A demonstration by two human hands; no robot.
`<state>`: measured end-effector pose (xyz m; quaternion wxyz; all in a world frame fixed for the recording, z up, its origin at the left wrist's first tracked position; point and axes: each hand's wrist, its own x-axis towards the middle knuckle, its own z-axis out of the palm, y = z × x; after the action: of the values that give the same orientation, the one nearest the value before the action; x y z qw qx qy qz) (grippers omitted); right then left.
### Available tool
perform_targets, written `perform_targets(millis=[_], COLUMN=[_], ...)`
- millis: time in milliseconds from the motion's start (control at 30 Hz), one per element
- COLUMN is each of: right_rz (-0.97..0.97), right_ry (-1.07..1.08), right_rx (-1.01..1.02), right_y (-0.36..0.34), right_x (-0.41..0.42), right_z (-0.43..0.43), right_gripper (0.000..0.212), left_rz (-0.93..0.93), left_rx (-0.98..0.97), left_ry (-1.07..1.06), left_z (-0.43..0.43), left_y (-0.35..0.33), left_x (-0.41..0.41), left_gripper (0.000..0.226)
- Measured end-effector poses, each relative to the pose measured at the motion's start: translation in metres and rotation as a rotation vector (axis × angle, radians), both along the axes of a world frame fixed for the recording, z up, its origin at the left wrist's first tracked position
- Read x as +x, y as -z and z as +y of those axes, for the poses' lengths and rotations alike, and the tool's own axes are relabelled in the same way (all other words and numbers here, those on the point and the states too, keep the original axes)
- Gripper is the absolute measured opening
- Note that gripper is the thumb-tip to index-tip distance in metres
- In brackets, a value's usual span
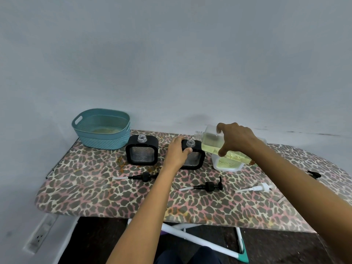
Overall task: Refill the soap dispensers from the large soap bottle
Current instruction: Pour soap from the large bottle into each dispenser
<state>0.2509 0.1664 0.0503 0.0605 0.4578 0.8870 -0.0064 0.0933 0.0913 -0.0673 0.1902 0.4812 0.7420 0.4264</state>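
Note:
Two black-framed clear soap dispensers stand open-necked on the leopard-print board: one (142, 150) at the left, one (194, 156) in the middle. My left hand (177, 151) grips the middle dispenser at its top left corner. My right hand (235, 139) holds the large clear soap bottle (211, 141), tipped on its side with yellow soap inside. Its mouth hangs just above the middle dispenser's neck, and a thin thread of soap runs down into it.
A teal basket (102, 128) sits at the back left. A white tub (226, 163) stands under the tilted bottle. Two black pumps (142, 176) (208, 186) and a white pump (257, 188) lie along the front. A black object (314, 174) lies at the right.

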Motion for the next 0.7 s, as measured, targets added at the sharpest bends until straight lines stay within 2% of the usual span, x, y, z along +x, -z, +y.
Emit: perform_targets(millis=[700], right_rz=[-0.016], right_ry=[-0.003], right_rx=[0.009], right_y=[-0.0001], right_x=[0.0063], right_z=[-0.001], right_gripper=[0.081], left_rz=[-0.004], left_rx=[-0.001], left_ry=[0.0], left_z=[0.0012], left_y=[0.0012], left_x=[-0.0005], left_gripper=[0.047])
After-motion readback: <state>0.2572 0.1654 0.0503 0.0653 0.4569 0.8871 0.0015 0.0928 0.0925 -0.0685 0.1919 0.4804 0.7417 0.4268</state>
